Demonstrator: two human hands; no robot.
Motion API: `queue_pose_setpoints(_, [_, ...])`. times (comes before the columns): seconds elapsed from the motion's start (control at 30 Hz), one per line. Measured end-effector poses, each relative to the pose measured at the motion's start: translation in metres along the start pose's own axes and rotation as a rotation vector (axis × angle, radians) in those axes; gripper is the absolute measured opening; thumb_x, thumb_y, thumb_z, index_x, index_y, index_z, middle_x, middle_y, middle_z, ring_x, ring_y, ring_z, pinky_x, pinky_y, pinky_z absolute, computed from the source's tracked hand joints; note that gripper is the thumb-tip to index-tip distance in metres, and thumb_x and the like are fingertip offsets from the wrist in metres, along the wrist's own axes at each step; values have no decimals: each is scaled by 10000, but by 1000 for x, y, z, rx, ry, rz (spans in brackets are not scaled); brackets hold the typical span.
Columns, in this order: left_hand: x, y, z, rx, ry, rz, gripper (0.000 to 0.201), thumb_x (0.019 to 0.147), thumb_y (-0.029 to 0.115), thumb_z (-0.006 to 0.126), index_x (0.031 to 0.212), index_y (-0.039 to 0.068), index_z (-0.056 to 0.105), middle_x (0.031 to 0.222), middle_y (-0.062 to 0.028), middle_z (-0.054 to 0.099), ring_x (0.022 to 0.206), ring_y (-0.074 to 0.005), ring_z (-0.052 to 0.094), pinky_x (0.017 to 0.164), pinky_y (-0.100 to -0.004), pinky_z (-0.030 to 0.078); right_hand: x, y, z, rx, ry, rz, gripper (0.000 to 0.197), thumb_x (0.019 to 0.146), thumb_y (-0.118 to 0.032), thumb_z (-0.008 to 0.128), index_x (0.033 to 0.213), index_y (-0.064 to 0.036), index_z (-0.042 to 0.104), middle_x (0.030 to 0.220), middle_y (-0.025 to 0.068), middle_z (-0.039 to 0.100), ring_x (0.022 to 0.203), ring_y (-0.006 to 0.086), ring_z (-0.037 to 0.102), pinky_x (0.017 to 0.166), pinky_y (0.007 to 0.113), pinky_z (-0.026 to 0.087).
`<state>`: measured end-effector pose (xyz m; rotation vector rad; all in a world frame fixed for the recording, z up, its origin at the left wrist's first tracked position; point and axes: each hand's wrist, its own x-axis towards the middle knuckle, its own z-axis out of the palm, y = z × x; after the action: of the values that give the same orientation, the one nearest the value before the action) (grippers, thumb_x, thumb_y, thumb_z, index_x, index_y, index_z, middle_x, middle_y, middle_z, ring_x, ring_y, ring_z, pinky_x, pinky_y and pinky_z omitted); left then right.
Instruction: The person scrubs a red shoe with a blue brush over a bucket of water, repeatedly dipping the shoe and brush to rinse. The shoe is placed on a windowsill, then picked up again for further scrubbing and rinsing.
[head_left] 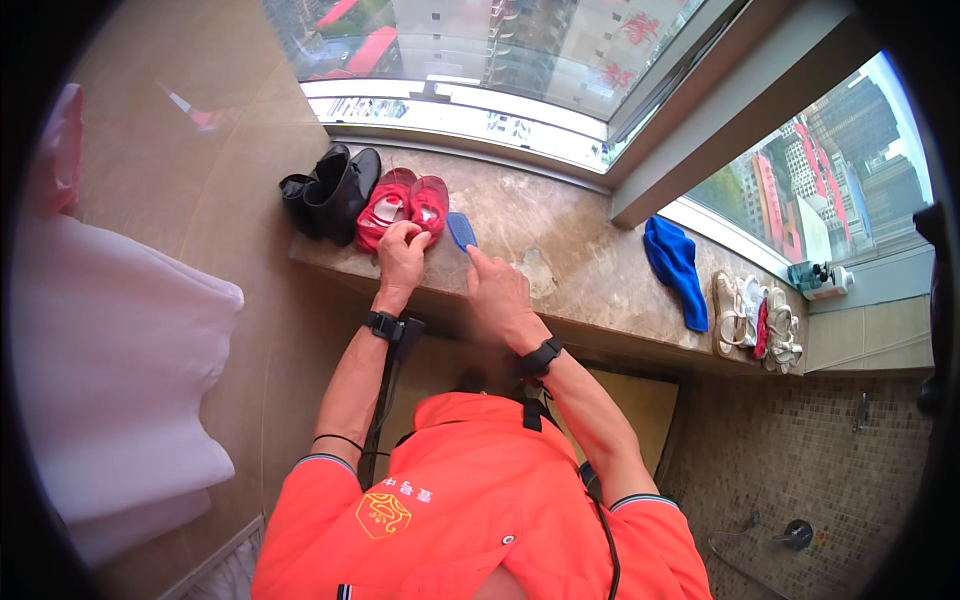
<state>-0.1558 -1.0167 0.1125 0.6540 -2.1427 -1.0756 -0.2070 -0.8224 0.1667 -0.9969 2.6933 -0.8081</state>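
A pair of small red shoes stands on the stone ledge below the window, with pale insides showing. My left hand is at the near end of the pair, its fingers closed on the edge of a red shoe. Just to the right, my right hand grips a blue brush. The brush's head is raised close beside the right-hand shoe, and its bristles cannot be made out. My fingers hide most of its handle.
Black boots stand left of the red shoes. Along the stone ledge to the right lie a blue cloth, white sandals and pump bottles. White fabric hangs at the left wall. A shower valve is at the lower right.
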Motion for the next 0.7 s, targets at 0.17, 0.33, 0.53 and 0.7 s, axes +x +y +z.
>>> queue_pose_setpoints(0.17, [-5,2,-4,243,-86,74,227,839,117,782,1022,-10,739,1054,-200,730,980,-313,717,870,-394,552,-10,-1,-4,21,-36,6,389,976,-241,579,1349,-149,640,912,240,678,800,456,693,748,561,561])
queue_pose_setpoints(0.33, [-7,1,3,-46,-194,-89,413,853,43,573,1242,2,706,1150,-224,725,1014,-355,717,913,-395,555,-13,-5,-3,32,-6,-12,387,973,-231,587,1349,-149,637,908,240,678,794,457,691,741,558,563])
queue_pose_setpoints(0.53, [-6,2,7,115,-192,-40,464,856,97,649,1312,12,660,1271,-234,650,1121,-393,646,974,-436,521,-12,4,-5,10,21,-65,367,970,-213,590,1318,-116,651,874,241,681,762,444,702,691,542,575])
queue_pose_setpoints(0.7, [-21,37,-4,530,-140,209,478,848,190,756,1297,59,655,1393,-184,562,1230,-397,558,983,-510,501,-12,1,5,18,50,-38,367,961,-220,601,1316,-148,666,873,234,672,762,439,688,716,543,566])
